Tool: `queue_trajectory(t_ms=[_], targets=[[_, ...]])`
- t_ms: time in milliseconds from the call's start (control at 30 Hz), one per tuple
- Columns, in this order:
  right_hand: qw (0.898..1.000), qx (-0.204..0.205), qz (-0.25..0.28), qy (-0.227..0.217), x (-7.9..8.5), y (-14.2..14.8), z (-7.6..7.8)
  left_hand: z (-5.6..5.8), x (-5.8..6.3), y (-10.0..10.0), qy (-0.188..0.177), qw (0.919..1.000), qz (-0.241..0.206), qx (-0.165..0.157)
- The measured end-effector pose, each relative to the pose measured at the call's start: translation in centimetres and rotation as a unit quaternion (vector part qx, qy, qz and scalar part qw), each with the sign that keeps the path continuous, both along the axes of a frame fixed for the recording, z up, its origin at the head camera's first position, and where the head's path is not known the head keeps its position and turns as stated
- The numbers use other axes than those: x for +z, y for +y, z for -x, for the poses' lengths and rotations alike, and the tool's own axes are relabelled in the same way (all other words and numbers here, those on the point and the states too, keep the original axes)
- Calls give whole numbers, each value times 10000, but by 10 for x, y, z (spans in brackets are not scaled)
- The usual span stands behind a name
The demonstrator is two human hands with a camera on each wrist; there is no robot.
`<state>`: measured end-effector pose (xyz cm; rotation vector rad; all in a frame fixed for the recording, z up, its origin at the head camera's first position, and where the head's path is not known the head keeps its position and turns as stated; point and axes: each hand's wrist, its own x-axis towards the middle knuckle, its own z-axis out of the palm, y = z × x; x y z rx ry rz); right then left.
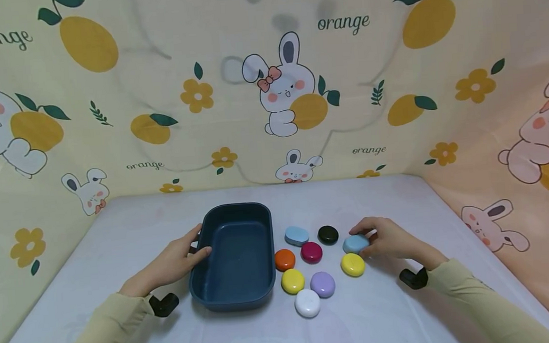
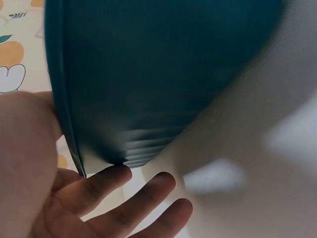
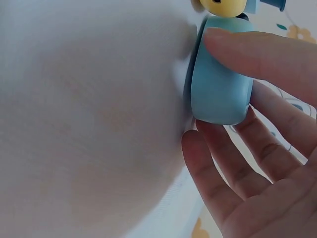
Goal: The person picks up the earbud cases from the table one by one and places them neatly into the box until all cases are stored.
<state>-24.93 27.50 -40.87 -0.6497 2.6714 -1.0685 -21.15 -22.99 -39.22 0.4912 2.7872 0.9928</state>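
My left hand (image 1: 177,260) grips the left rim of a dark blue rectangular plastic tub (image 1: 233,305), its thumb over the rim and its fingers outside. The left wrist view shows the tub's outer wall (image 2: 148,59) beside those fingers. On the right, my right hand (image 1: 389,236) holds a light blue, smooth, rounded block (image 1: 355,244) between thumb and fingers. In the right wrist view the thumb lies along one side of the block (image 3: 221,84), close over the white surface. Just in front of it is a yellow round piece (image 1: 353,265).
Between tub and right hand lie another light blue block (image 1: 296,236) and round pieces: black (image 1: 328,235), crimson (image 1: 311,252), orange (image 1: 285,259), yellow (image 1: 293,281), lilac (image 1: 323,284) and white (image 1: 307,303). A patterned cloth (image 1: 232,116) hangs behind the white table (image 1: 139,218).
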Motion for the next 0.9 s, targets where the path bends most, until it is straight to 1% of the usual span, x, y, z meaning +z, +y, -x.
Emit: queue_trajectory(t_ms=[167, 333, 433, 600, 900], targets=[[9996, -85, -152, 234, 2, -2, 0, 0, 0, -1, -78, 10000, -27, 1], [9975, -35, -280, 641, 6, -7, -1, -1, -1, -2, -98, 9999, -92, -47], [9961, 0, -228, 851, 9, -11, -2, -2, -2, -3, -106, 9999, -114, -63], [9936, 65, -127, 1123, 19, -24, -7, -3, -1, -2, -232, 9997, -119, -44], [9909, 235, 250, 1301, 40, -49, -14, -3, 0, -4, -268, 9996, -88, -70]])
